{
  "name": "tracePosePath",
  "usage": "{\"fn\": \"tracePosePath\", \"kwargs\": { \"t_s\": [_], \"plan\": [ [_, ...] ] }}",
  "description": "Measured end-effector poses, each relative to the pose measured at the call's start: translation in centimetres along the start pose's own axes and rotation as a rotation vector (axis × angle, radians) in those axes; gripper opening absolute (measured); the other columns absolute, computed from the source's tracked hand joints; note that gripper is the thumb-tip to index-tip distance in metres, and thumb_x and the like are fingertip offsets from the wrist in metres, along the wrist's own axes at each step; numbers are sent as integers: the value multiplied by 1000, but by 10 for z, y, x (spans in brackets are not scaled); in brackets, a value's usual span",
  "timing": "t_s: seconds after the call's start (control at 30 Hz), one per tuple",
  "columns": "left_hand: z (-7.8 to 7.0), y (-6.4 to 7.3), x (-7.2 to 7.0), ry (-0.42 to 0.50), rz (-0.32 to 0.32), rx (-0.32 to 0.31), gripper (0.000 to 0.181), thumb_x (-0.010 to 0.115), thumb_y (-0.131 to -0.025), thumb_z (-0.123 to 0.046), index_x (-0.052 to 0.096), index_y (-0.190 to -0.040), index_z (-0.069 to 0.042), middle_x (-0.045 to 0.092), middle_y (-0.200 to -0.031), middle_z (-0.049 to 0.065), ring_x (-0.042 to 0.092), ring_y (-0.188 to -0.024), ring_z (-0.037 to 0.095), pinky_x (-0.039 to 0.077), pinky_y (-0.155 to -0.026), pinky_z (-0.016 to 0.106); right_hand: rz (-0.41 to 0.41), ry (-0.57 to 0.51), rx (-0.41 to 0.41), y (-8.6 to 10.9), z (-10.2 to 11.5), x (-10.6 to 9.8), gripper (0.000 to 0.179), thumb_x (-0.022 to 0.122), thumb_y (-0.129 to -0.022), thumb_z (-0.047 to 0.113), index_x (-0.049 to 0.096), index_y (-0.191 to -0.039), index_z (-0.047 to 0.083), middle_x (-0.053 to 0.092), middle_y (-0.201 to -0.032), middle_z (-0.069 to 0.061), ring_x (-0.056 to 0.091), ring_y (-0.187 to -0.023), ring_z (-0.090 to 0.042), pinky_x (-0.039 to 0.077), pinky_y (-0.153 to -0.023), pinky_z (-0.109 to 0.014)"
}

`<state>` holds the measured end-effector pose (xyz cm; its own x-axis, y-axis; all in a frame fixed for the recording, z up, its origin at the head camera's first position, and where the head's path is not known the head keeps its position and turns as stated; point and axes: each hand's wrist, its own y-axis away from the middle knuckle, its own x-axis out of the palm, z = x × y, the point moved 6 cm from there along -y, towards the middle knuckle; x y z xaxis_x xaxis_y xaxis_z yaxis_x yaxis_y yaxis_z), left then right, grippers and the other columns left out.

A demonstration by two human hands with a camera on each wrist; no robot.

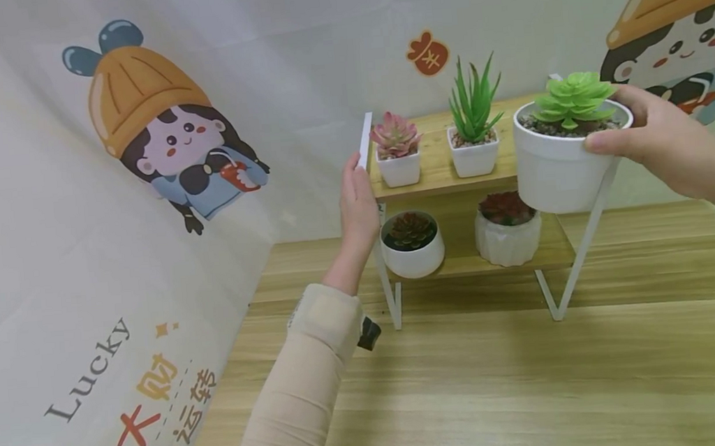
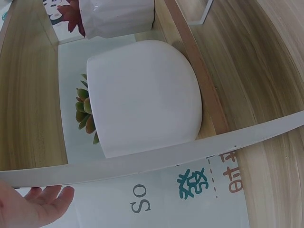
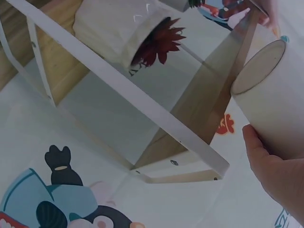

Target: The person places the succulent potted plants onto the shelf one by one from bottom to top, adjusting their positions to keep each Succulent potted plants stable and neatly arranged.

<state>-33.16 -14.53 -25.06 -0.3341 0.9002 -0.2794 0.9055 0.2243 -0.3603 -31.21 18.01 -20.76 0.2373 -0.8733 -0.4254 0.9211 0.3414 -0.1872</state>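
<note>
My right hand (image 1: pixel 665 132) grips the rim of a round white pot, thumb in front, with a bright green succulent (image 1: pixel 575 101) in it. That white pot (image 3: pixel 278 104) overlaps the right end of a two-tier plant shelf; its underside shows near the top board (image 3: pixel 209 90) in the right wrist view. With fairly straight fingers, my left hand (image 1: pixel 359 205) rests along the white frame (image 1: pixel 366 142) at the shelf's left end. Toward the left of the top board (image 1: pixel 432 129) stand a pink succulent (image 1: pixel 396 136) and a spiky green plant (image 1: pixel 474 105) in small square pots.
On the lower board (image 1: pixel 464 263) sit a round white pot (image 1: pixel 414 260) with a dark succulent and a ribbed white pot (image 1: pixel 509 242) with a red one. Wood-patterned flooring (image 1: pixel 471 389) lies in front. A printed cloth (image 1: pixel 313 65) hangs behind and at left.
</note>
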Motion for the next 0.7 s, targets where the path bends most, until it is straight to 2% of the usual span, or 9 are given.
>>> {"fn": "tracePosePath", "kwargs": {
  "t_s": [0.07,0.17,0.3,0.4,0.53,0.6,0.7],
  "plan": [
    [0,0,0,2,1,3,48,20,-98,-30,31,-141,-12,35,-144,9,32,-133,22,26,-109,36,5,-41,-21,-4,3,-3,64,51,-90,14,16,-143,12,41,-119,10,42,-102,-4,36,-78,-16],
    [1,0,1,3,2,4,48,20,-98,-30,31,-141,-12,35,-144,9,32,-133,22,26,-109,36,1,-55,-17,-12,6,-8,65,52,-90,16,15,-143,13,40,-119,10,41,-104,-6,35,-92,-21],
    [0,-1,1,2,1,5,48,20,-98,-29,31,-141,-12,35,-145,9,31,-133,22,26,-109,36,-1,-52,-2,-23,9,-16,70,52,-90,17,9,-145,13,37,-120,10,38,-107,-6,22,-109,-30],
    [0,0,1,0,0,7,47,21,-99,-29,31,-141,-11,35,-145,10,31,-133,22,25,-109,36,-6,-39,-9,-29,10,-21,65,52,-91,16,13,-143,13,39,-118,11,40,-105,-4,26,-107,-24],
    [-1,1,0,-6,6,9,48,21,-99,-30,31,-141,-11,34,-145,10,30,-133,23,25,-109,36,-5,-18,-11,-34,8,-27,62,52,-91,15,16,-142,11,43,-114,12,44,-99,-3,34,-93,-18],
    [-1,1,0,-7,10,10,48,20,-98,-30,31,-141,-11,34,-145,10,31,-133,22,25,-109,36,1,-7,-3,-36,6,-29,64,52,-91,16,14,-142,11,43,-113,13,44,-99,-2,32,-94,-20],
    [0,1,0,-5,7,9,48,21,-99,-30,31,-141,-10,34,-145,10,31,-133,22,25,-109,36,14,3,-6,-38,5,-29,65,51,-91,15,13,-142,11,41,-115,12,41,-101,-3,28,-101,-25]
  ]
}}
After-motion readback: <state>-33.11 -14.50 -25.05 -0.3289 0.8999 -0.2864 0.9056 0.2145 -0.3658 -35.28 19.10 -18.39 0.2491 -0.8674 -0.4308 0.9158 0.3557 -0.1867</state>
